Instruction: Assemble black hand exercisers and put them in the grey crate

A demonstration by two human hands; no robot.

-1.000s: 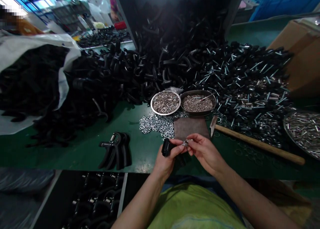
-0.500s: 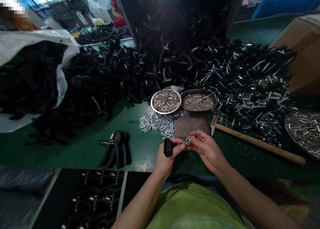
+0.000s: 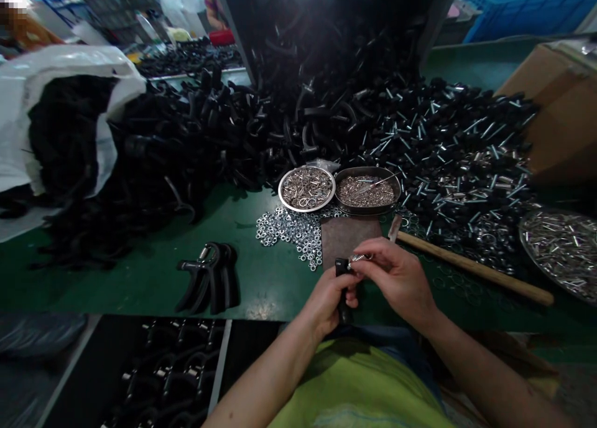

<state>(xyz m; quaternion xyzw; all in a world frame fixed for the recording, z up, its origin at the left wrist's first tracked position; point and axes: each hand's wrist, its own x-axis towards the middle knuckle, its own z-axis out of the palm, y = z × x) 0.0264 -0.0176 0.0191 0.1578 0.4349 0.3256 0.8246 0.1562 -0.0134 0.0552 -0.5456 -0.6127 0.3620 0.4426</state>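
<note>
My left hand (image 3: 328,296) is wrapped round a black plastic handle (image 3: 342,266), its top end showing above the thumb and its lower end below the fingers. Close beside that top end, my right hand (image 3: 398,275) pinches a small metal coil spring (image 3: 358,259); the fingers cover part of it. Whether spring and handle are joined I cannot tell. To the left on the green bench lie black hand grips (image 3: 217,279) side by side, one with a spring at its top. A brown pad (image 3: 347,232) lies just beyond my hands.
A round dish of metal pins (image 3: 306,188) and an oval tin of small parts (image 3: 366,191) stand behind loose nuts (image 3: 293,232). A hammer (image 3: 476,269) lies at right. Black handles (image 3: 280,117) are heaped behind. Finished-looking grips fill a box (image 3: 172,366) below the bench edge.
Both hands have shifted slightly right. The black handle has turned more upright in my left hand, and the spring in my right hand is now close to its top end.
</note>
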